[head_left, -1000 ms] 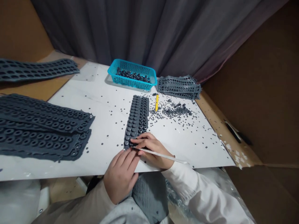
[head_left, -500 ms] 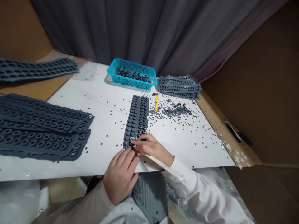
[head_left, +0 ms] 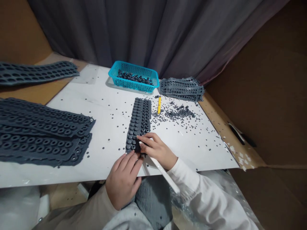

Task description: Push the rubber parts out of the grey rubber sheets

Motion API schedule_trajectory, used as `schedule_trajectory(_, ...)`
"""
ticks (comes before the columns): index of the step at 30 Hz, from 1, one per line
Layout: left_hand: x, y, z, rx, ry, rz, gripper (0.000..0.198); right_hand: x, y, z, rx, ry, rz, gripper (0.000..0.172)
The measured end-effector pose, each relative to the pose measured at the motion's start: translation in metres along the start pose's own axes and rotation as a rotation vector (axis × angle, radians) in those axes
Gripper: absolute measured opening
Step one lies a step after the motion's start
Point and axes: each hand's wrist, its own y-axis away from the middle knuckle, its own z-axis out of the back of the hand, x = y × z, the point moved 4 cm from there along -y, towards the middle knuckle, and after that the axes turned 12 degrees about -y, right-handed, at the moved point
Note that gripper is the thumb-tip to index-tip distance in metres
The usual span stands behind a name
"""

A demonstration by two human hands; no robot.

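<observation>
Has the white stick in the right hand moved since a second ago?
Yes. Judged against the white tabletop, the back end of the white stick has swung nearer: it was over the tabletop, and now sticks out past the near edge.

The white bench (head_left: pixel 189 150) is brightly lit, while the curtain (head_left: pixel 134 28) and the cardboard wall (head_left: pixel 268 95) on the right are left dim. A soft gray shadow is thrown on the bench by the basket (head_left: pixel 134 84). Little shiny spots are seen on the gray bumpy sheet (head_left: pixel 137 119). Near the edges, things are stretched and a bit blurry.
</observation>
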Motion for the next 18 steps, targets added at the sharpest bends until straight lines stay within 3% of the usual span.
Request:
schedule_trajectory(4,0.0001,-0.0006,-0.0028,0.013,0.01,0.001,0.035,-0.0077,-0.0004,0.0031,-0.094,-0.319,-0.114,0.013)
schedule_trajectory(8,-0.0002,-0.0009,-0.003,0.021,0.006,0.007,0.035,-0.0091,-0.0006,0.0013,-0.076,-0.458,-0.189,0.016)
schedule_trajectory(13,0.0,0.0014,-0.0022,0.018,-0.001,0.009,0.035,-0.0102,-0.0002,-0.0017,-0.027,-0.397,-0.172,0.019)
schedule_trajectory(18,0.0,0.0011,-0.0024,0.013,-0.002,0.003,0.035,-0.0098,-0.0031,-0.0049,0.057,-0.144,-0.059,0.016)
